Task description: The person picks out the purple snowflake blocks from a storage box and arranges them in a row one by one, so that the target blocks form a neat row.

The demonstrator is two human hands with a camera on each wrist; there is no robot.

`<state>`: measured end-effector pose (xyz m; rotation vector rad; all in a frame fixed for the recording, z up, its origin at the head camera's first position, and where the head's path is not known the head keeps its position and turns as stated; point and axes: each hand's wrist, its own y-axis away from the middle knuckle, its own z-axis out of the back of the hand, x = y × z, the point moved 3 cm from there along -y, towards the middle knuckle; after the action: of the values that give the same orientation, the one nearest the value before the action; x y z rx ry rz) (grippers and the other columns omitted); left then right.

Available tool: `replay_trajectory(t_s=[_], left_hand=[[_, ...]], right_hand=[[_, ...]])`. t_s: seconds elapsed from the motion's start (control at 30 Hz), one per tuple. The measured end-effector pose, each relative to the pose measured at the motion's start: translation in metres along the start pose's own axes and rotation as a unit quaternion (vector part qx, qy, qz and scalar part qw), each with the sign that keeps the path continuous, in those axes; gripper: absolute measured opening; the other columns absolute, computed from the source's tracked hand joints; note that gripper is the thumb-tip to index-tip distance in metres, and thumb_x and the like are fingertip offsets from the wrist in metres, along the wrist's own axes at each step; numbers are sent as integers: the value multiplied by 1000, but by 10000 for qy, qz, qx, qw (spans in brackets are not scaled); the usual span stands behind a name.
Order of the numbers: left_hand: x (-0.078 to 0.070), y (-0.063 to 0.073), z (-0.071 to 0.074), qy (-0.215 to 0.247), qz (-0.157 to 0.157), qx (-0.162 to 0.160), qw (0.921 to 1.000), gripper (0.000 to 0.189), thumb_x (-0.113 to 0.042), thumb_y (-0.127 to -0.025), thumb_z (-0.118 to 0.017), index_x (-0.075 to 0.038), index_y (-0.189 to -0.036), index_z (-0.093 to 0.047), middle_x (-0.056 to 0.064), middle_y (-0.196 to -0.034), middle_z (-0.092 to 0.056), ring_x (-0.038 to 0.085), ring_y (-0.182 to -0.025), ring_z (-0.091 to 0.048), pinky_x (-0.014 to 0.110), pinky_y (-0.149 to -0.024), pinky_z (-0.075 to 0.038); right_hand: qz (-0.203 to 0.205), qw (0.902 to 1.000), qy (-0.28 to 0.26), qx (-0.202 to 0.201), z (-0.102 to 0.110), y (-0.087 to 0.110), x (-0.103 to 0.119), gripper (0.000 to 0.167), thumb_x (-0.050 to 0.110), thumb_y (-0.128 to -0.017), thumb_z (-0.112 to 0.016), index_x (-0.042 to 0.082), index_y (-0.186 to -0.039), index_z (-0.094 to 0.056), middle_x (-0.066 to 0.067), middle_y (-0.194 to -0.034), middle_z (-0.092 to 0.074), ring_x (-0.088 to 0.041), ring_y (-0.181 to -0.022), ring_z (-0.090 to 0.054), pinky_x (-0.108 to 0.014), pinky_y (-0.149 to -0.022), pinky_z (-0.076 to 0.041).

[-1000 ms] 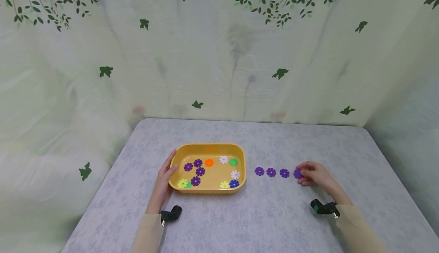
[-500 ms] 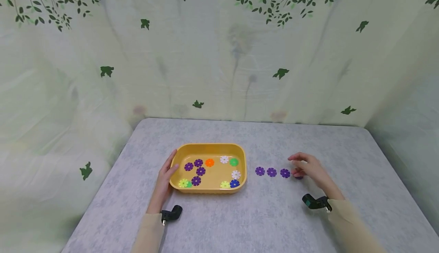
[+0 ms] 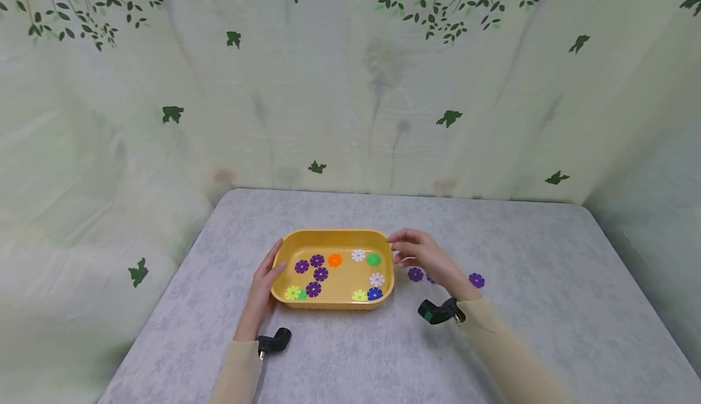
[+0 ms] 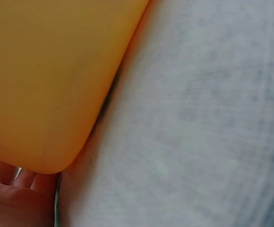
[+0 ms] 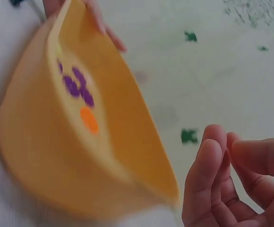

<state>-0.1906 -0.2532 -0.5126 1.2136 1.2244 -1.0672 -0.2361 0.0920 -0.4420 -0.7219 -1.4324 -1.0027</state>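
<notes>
A yellow tray (image 3: 342, 288) stands on the table, holding several flower-shaped plastic discs. My left hand (image 3: 258, 291) grips its left end, thumb over the rim and fingers along the outside; the left wrist view shows the fingers (image 4: 14, 191) against the tray's wall (image 4: 52, 85). By the tray's right rim is my right hand (image 3: 424, 255), fingers loosely bent and nothing between them, as the right wrist view also shows. Inside lie purple discs (image 3: 313, 289), an orange disc (image 3: 335, 260) and white, green, yellow and blue ones. Under the right hand and wrist, part of a purple row is hidden.
Right of the tray, the row of purple discs on the grey table (image 3: 328, 355) shows a near one (image 3: 415, 274) and a far one (image 3: 476, 280). A pale curtain (image 3: 350, 87) with leaf prints hangs behind. Each wrist wears a black camera (image 3: 438, 311).
My right hand has let go of a purple disc at the row's right end and moved left to the tray's right rim. The left hand and tray have stayed put.
</notes>
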Motion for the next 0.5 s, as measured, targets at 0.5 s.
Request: replay_trajectory(t_s=[0.5], left_hand=[[0, 1, 0, 20, -33, -33, 10000, 53, -28, -100, -50, -29, -150, -33, -13, -154, -25, 6, -141, -17, 32, -115, -18]], right_hand=[[-411, 9918, -246, 1189, -89, -53, 1, 38, 18, -99, -52, -7, -127, -53, -26, -123, -56, -44, -104, -57, -44, -87, -52]])
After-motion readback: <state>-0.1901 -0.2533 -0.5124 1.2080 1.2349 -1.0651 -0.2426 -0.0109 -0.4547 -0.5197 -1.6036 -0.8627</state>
